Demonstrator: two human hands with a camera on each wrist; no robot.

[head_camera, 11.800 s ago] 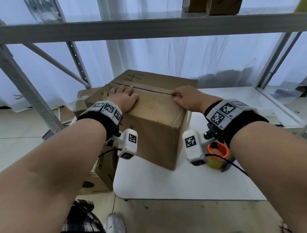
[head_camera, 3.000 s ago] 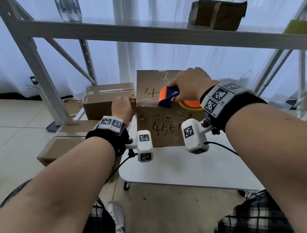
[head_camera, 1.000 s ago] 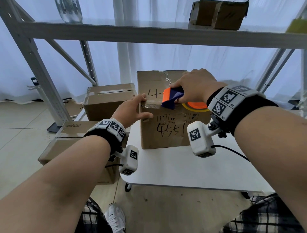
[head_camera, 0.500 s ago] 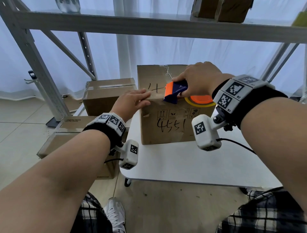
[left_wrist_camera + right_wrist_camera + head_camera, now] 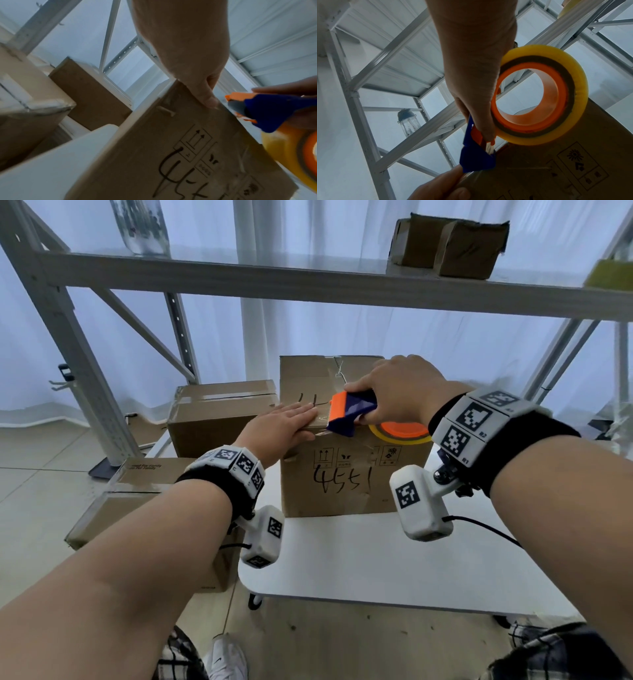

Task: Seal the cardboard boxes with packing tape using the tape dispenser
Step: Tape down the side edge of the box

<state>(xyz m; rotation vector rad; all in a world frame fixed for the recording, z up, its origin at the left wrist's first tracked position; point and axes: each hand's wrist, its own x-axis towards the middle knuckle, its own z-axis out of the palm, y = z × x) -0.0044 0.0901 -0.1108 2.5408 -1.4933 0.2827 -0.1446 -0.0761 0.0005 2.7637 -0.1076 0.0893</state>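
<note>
A brown cardboard box point(image 5: 346, 484) marked "4551" stands on the white table point(image 5: 370, 563). My left hand point(image 5: 284, 428) lies flat with straight fingers on the box's top near its front edge, thumb point(image 5: 208, 99) over the edge. My right hand point(image 5: 400, 392) grips the blue and orange tape dispenser point(image 5: 351, 412), whose nose sits on the box's front top edge right beside the left fingertips. Its yellow tape roll point(image 5: 544, 94) with orange core hangs over the box's front face. Clear tape runs along the box top behind the dispenser.
A taped cardboard box point(image 5: 219, 412) sits left of the table, another box point(image 5: 144, 501) lower beside it. A grey metal rack point(image 5: 308, 289) spans overhead with small boxes point(image 5: 452, 248) on its shelf. White curtains hang behind. My legs and shoe point(image 5: 226, 659) are below.
My left hand slid from the box's left corner rightwards along the top edge and flattened beside the dispenser. The right hand kept the dispenser at the front edge.
</note>
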